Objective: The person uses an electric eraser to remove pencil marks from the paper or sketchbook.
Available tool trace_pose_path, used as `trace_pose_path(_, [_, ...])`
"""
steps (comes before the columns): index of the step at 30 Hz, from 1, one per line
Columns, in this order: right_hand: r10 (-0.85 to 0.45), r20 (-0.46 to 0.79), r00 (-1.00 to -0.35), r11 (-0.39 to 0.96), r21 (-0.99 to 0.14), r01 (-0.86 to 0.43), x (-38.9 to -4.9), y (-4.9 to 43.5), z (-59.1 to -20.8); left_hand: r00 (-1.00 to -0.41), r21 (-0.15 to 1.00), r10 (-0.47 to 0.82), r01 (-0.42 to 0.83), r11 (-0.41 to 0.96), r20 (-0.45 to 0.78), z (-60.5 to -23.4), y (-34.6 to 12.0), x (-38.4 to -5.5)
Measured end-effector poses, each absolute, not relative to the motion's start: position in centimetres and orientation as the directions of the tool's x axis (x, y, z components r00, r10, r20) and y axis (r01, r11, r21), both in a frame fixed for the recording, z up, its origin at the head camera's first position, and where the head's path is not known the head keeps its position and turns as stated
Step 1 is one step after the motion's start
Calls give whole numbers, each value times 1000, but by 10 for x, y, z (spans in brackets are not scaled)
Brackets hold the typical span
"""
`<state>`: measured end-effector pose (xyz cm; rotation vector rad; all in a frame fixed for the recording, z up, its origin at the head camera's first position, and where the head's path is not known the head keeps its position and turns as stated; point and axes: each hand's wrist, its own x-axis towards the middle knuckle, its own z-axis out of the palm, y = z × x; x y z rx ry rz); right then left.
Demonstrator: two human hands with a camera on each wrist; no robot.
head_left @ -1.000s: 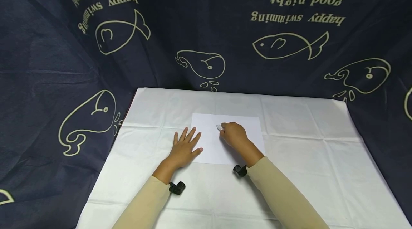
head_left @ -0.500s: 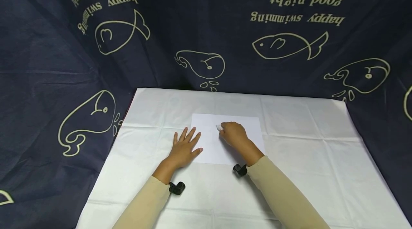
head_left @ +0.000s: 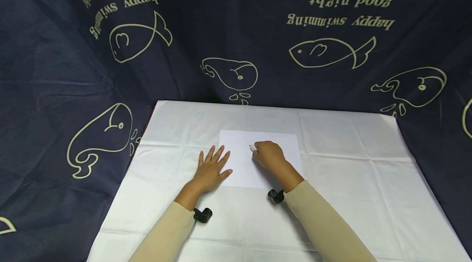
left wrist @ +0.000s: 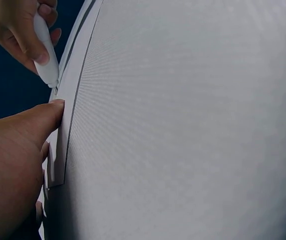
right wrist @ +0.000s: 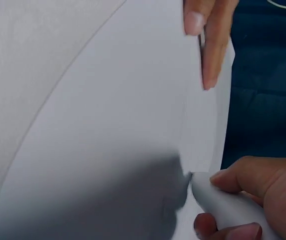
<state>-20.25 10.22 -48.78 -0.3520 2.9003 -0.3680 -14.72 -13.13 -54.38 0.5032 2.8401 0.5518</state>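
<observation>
A white sheet of paper (head_left: 239,170) lies flat on the cloth-covered table. My left hand (head_left: 210,174) rests at its left edge with fingers spread, the thumb lying on the sheet. Over the middle of the paper, my right hand (head_left: 270,156) grips a thick white pen (head_left: 252,147) with a small greyish tip. Most of its body is hidden by the fingers in the head view. From the right wrist, the pen (right wrist: 223,202) appears between thumb and curled fingers, its tip pointing down at the paper. I cannot make out any marks on the sheet.
A creased white cloth (head_left: 350,196) covers the table around the paper. Beyond the table's far edge hangs a dark blue curtain (head_left: 273,82) with fish and whale outlines. Black wrist cameras, including the left one (head_left: 203,215), sit close above the tabletop.
My right hand and the pen have shifted slightly to the right and toward me. The left hand and the paper stay where they were.
</observation>
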Motion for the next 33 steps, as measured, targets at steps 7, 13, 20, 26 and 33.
trace_pose_path(7, [-250,-143,-958,943,-260,-208,-202,104,-488,-922,396,367,294,870,-122,-544,-131,-146])
trace_pose_path(13, [-255,-153,-955,942,-261,-210,-201,103,-487,-924,396,363,290,871,-122,-544,-131,-146])
trace_pose_path(20, [-259,-163,-952,941,-263,-211,-203,102,-488,-924,387,364,294,874,-120,-546,-131,-147])
trace_pose_path(26, [-268,-132,-954,944,-236,-233,-204,101,-486,-924,382,364,297,875,-114,-547,-131,-147])
trace_pose_path(33, [-261,-167,-951,945,-244,-216,-205,101,-482,-922,383,367,298,874,-122,-547,-130,-148])
